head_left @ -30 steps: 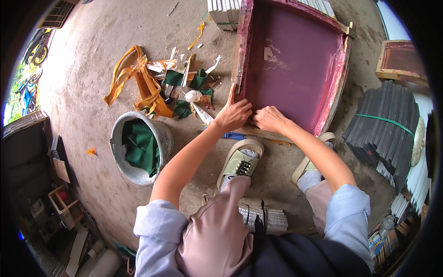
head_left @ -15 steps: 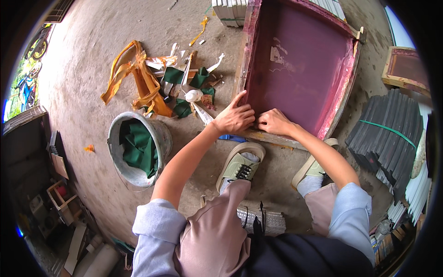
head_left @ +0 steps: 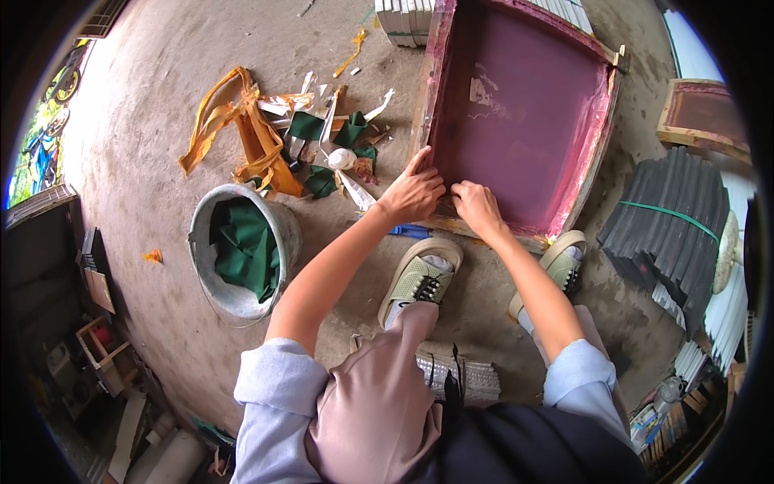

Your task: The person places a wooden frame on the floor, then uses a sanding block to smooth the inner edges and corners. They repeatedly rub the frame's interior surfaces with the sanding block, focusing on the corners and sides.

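A wooden screen-printing frame (head_left: 592, 153) with purple mesh lies on the concrete in front of me, its wood stained pink. My left hand (head_left: 413, 194) grips over its near left corner. The index finger stretches along the left rail and the other fingers curl inward; the thumb is hidden. Just right of it, my right hand (head_left: 477, 206) is bent down over the near rail with fingers pinched together inside the corner. Whatever the fingertips hold there is too small to make out. A pale patch (head_left: 484, 93) shows on the mesh.
A grey bucket (head_left: 292, 234) holding green cloth (head_left: 242, 250) stands at left. Beyond it lie orange strips (head_left: 254, 145) and scraps. A blue object (head_left: 409, 231) sits under the near rail. Strapped dark slats (head_left: 669, 226) and a smaller frame (head_left: 665, 121) are at right.
My right hand has shifted slightly up along the near rail, its forearm swinging inward to the left. My right foot has moved forward beside the frame. The left hand stays at the corner.
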A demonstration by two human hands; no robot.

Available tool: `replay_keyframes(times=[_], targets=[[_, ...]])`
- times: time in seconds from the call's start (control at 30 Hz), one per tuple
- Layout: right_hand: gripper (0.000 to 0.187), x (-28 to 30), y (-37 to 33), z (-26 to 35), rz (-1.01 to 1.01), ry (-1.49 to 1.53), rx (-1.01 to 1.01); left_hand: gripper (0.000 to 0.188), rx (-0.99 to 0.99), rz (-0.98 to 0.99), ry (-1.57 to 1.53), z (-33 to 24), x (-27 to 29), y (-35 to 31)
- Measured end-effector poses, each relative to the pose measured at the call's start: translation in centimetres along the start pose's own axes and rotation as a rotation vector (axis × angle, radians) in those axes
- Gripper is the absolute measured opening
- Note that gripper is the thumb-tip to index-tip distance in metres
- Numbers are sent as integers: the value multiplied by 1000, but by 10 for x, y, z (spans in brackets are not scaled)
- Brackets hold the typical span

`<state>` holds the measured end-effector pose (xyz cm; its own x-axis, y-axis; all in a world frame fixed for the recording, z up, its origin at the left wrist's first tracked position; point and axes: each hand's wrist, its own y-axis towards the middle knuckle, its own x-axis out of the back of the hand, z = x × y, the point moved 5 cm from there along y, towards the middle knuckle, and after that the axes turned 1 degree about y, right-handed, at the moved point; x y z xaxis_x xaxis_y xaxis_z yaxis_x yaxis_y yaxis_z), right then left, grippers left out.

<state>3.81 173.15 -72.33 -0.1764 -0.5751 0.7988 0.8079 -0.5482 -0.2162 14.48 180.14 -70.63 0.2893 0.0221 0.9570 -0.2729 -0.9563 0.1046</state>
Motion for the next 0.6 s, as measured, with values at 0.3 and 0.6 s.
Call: replay_keyframes(times=[0.3,0.6], targets=[[19,7,20,-14,195,106,-103,12,157,-72,334,-5,-17,11],[24,8,-12,-2,168,-42,176,15,53,-49,223,-5,-17,1]])
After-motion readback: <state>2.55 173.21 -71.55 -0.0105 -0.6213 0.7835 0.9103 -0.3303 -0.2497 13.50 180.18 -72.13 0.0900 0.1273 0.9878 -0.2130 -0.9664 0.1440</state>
